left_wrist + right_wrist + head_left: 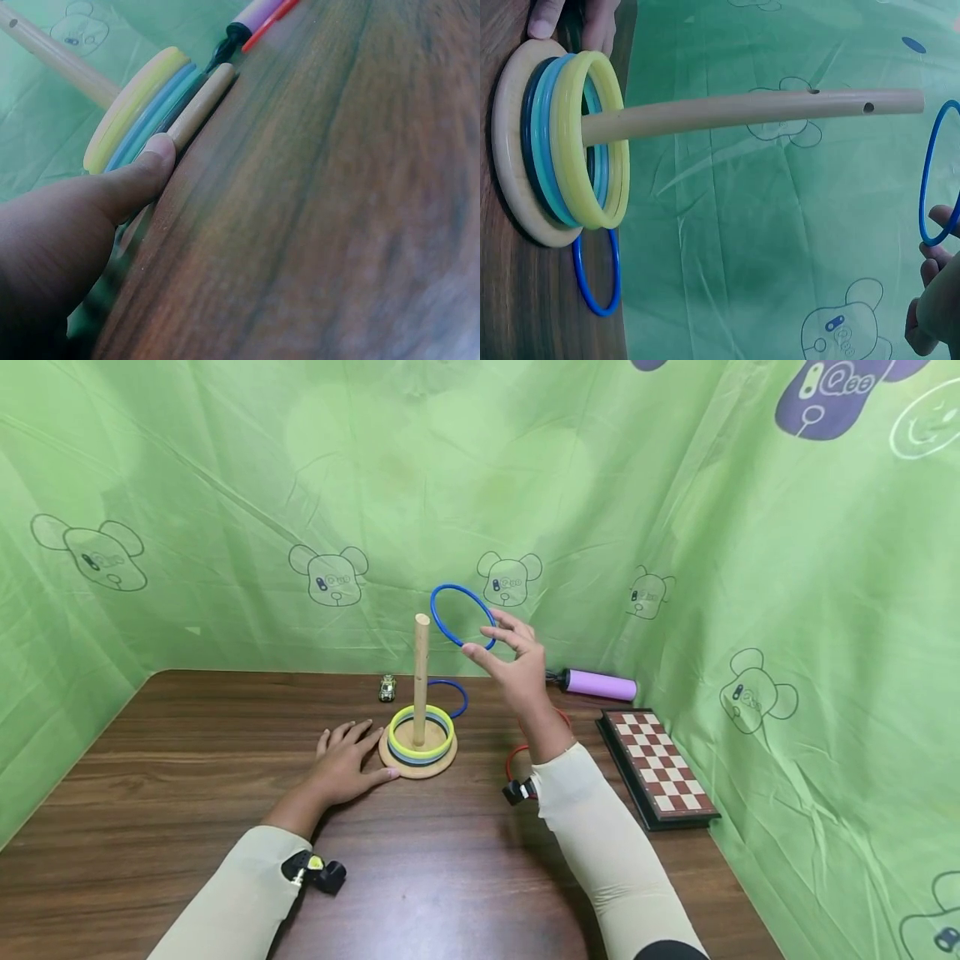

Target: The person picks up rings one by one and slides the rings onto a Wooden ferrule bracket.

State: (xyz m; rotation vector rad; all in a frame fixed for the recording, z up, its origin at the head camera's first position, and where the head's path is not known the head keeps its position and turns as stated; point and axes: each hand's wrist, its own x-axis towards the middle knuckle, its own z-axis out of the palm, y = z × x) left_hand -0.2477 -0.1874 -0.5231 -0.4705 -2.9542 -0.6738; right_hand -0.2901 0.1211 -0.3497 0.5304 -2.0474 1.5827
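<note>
My right hand (pixel 516 664) pinches a blue ring (pixel 451 587) between thumb and fingers, holding it tilted in the air just right of the top of a wooden pole (pixel 421 681). The pole stands upright on a round wooden base (pixel 418 772). Yellow, light blue and dark rings are stacked around its foot, with a yellow ring (pixel 566 150) uppermost. On the table, fingers spread, my left hand (pixel 345 770) rests left of the base; its thumb touches the base's edge, as the left wrist view shows. The right wrist view catches only part of the right hand.
Another blue ring (pixel 465 697) lies behind the base, near a small toy car (pixel 387 688). Red rings (pixel 509 762) lie partly hidden under the right forearm. A purple hand pump (pixel 600 685) and a chessboard box (pixel 660 764) sit at the right. Green curtains (pixel 247 485) enclose the table.
</note>
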